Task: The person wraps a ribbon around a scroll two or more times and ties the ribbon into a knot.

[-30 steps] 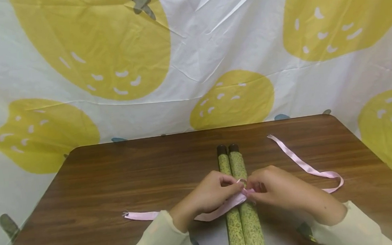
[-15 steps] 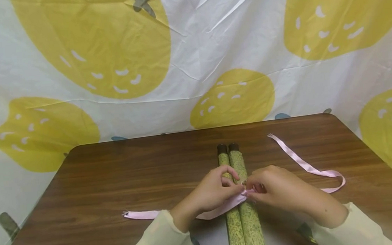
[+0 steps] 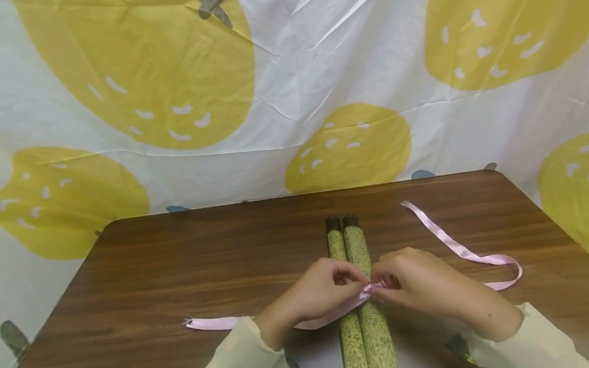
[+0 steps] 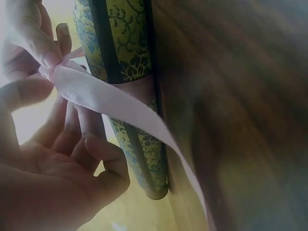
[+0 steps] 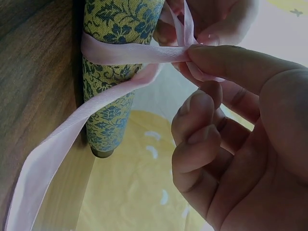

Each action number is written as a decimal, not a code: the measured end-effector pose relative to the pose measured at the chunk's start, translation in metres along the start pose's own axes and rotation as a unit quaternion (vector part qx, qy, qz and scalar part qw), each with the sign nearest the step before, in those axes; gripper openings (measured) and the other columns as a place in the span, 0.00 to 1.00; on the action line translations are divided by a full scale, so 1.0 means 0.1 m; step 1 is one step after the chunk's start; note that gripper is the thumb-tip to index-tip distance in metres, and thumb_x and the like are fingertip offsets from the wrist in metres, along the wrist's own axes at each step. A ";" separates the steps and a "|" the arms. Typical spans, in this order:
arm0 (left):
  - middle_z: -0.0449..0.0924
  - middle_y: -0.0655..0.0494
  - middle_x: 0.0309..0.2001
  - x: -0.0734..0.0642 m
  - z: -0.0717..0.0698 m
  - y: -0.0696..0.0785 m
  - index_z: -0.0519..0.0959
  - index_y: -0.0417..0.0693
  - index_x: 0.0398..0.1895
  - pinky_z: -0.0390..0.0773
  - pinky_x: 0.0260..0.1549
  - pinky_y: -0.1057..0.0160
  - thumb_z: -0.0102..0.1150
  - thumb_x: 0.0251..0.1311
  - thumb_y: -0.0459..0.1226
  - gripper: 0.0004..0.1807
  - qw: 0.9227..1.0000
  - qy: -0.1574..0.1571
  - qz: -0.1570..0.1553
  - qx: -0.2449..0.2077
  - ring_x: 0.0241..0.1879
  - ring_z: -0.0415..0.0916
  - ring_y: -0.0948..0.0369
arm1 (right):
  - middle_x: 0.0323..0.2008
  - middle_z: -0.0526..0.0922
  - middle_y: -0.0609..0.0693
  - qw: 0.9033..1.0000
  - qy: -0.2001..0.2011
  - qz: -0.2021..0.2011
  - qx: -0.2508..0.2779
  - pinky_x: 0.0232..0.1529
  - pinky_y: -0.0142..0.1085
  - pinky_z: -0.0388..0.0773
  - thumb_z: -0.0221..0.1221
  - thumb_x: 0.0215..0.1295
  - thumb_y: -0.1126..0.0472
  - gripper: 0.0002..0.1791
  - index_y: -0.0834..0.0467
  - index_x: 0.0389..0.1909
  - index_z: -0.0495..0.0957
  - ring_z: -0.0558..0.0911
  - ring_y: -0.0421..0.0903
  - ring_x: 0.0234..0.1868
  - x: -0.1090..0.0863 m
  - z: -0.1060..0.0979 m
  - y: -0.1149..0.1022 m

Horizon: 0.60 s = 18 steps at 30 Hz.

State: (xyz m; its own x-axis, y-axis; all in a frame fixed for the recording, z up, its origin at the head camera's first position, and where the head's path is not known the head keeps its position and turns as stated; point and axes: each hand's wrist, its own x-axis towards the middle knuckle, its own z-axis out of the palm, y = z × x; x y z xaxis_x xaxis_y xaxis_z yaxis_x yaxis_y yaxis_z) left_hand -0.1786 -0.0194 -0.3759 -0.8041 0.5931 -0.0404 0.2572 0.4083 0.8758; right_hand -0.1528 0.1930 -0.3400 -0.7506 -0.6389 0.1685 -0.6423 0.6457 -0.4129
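Nearest the cam: pale sleeves (image 3: 250,352) at the bottom of the head view, one per arm. L hand (image 3: 314,291) has thumb & index tips together, clamped on the pink ribbon (image 4: 82,89) where it bunches up; its other fingers are partly bent below. R hand (image 3: 419,281), just beside, pinches the same ribbon btwn thumb & index, other fingers curled in toward the palm. Exact form of the bunched bit (knot or loop) = can't tell, fingertips cover it.

Ribbon sits over & around two green patterned rolls (image 3: 379,338), approx. mid-length, w/ a band against the outer flank of each; underside hidden. One tail runs L past the L wrist to a frayed end; the other bends out R, then heads up to a frayed end near the far edge.

Rolls lie side by side, lengthwise on the brown wood-grain table (image 3: 202,259), dark end caps (image 3: 332,224) at the far end. Behind: white cloth (image 3: 212,178) w/ big yellow fruit shapes, creased up top.
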 end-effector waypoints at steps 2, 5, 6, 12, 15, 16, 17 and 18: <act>0.85 0.61 0.35 -0.01 0.01 0.01 0.87 0.50 0.38 0.75 0.35 0.70 0.63 0.61 0.36 0.06 1.000 -0.013 0.000 0.011 0.32 0.76 0.68 | 0.19 0.72 0.32 1.000 0.000 0.003 -0.002 0.22 0.25 0.69 0.67 0.62 0.56 0.04 0.47 0.28 0.83 0.67 0.27 0.20 0.00 0.01 0.00; 0.84 0.65 0.33 -0.03 0.02 0.02 0.87 0.52 0.38 0.75 0.30 0.70 0.66 0.59 0.38 0.05 0.999 -0.026 0.001 0.028 0.29 0.74 0.68 | 0.18 0.71 0.32 1.000 0.001 0.006 -0.004 0.22 0.25 0.69 0.67 0.61 0.57 0.06 0.46 0.27 0.82 0.67 0.28 0.20 0.01 0.01 0.00; 0.83 0.65 0.32 -0.03 0.02 0.02 0.87 0.52 0.37 0.75 0.29 0.70 0.66 0.58 0.38 0.05 0.999 -0.029 0.001 0.029 0.28 0.74 0.68 | 0.18 0.71 0.32 1.000 0.000 0.009 -0.004 0.22 0.25 0.69 0.67 0.61 0.57 0.06 0.46 0.26 0.82 0.67 0.28 0.20 0.01 0.01 0.00; 0.81 0.66 0.29 -0.02 0.04 0.01 0.86 0.49 0.38 0.73 0.25 0.72 0.67 0.54 0.34 0.08 0.998 -0.042 0.002 0.038 0.24 0.71 0.69 | 0.18 0.70 0.32 1.000 -0.002 0.005 -0.007 0.21 0.25 0.68 0.67 0.61 0.58 0.08 0.45 0.25 0.80 0.66 0.28 0.20 0.02 0.01 0.00; 0.81 0.66 0.29 -0.02 0.04 0.01 0.86 0.49 0.38 0.73 0.26 0.72 0.67 0.52 0.35 0.09 0.998 -0.044 0.005 0.049 0.24 0.71 0.70 | 0.17 0.70 0.32 1.000 -0.003 0.003 -0.007 0.21 0.25 0.68 0.67 0.61 0.58 0.08 0.45 0.24 0.79 0.66 0.28 0.20 0.02 0.01 0.00; 0.81 0.65 0.29 -0.02 0.03 0.01 0.86 0.48 0.38 0.73 0.26 0.72 0.67 0.52 0.35 0.09 0.998 -0.044 0.007 0.052 0.25 0.71 0.70 | 0.17 0.70 0.32 1.000 -0.002 0.002 -0.006 0.21 0.25 0.68 0.67 0.61 0.58 0.09 0.45 0.24 0.79 0.66 0.28 0.20 0.02 0.01 0.00; 0.81 0.65 0.29 -0.02 0.03 0.01 0.86 0.48 0.38 0.73 0.26 0.72 0.67 0.52 0.35 0.09 0.997 -0.044 0.008 0.055 0.25 0.71 0.70 | 0.18 0.70 0.32 1.000 -0.003 0.002 -0.006 0.21 0.25 0.67 0.67 0.61 0.58 0.09 0.45 0.24 0.79 0.66 0.28 0.20 0.01 0.01 0.00; 0.81 0.64 0.29 -0.02 0.03 0.01 0.86 0.48 0.38 0.73 0.26 0.72 0.67 0.52 0.35 0.09 0.997 -0.044 0.009 0.056 0.25 0.71 0.70 | 0.17 0.70 0.32 1.000 -0.003 0.001 -0.006 0.21 0.26 0.67 0.67 0.61 0.57 0.09 0.45 0.24 0.79 0.66 0.28 0.20 0.01 0.01 0.00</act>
State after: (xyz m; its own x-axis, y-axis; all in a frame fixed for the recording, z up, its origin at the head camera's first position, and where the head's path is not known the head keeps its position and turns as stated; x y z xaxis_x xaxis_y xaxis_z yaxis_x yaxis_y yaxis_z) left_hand -0.1749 -0.0180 -0.3763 -0.7494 0.6582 -0.0720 0.3340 0.4697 0.8172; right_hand -0.1537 0.1916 -0.3405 -0.7516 -0.6393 0.1623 -0.6419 0.6523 -0.4030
